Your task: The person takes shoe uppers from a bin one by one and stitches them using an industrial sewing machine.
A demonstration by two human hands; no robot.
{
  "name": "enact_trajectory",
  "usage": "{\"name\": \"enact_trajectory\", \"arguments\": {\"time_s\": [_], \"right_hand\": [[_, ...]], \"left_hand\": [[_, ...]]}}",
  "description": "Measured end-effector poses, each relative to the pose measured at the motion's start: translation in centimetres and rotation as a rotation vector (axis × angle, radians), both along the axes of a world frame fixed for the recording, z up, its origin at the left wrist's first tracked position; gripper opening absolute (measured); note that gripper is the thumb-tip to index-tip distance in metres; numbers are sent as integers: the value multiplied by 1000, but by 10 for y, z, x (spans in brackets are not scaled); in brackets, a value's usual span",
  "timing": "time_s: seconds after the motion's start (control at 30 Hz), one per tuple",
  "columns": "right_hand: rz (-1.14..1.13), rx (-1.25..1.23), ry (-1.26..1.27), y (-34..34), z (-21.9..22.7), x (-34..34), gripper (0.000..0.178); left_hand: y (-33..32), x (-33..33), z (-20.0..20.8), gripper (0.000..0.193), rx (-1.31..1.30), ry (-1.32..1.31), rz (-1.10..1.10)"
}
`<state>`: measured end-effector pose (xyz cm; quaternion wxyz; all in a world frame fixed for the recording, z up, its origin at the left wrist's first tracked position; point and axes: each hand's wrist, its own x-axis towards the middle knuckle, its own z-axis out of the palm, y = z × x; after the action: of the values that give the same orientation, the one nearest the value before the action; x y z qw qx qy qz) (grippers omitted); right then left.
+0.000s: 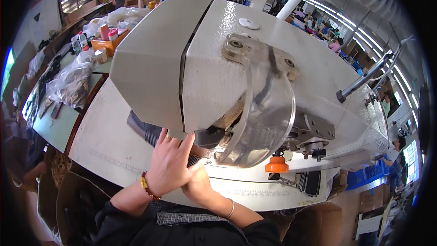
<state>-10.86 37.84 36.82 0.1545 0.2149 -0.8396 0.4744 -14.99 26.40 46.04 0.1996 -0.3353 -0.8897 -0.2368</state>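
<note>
A large white sewing machine head (154, 59) fills the middle of the view. My left hand (170, 166), with a ring and a red beaded bracelet, reaches under its near edge with fingers stretched apart; some fingertips are hidden there. Right beside and partly beneath it lies my right hand (199, 186), wearing a silver bangle; its fingers are mostly covered. Dark grey material (142, 126) shows just beyond my left fingers, and a small dark ribbed bit appears by my right hand. A clear curved guard (259, 123) hangs over the needle area, which I cannot make out.
The white machine table (114, 136) has ruler marks along its near edge. An orange knob (276, 165) sits under the arm at right. Plastic bags (73, 79) and an orange box (109, 42) lie on the left table. A blue crate (366, 174) stands at right.
</note>
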Motion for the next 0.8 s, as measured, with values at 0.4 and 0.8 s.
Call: {"name": "enact_trajectory", "arguments": {"time_s": [0.4, 0.8], "right_hand": [[-417, 256, 657, 64, 41, -26, 14], [-439, 267, 604, 62, 41, -27, 9]], "left_hand": [[-10, -37, -21, 50, 214, 358, -181], [-15, -59, -68, 49, 185, 341, -152]]}}
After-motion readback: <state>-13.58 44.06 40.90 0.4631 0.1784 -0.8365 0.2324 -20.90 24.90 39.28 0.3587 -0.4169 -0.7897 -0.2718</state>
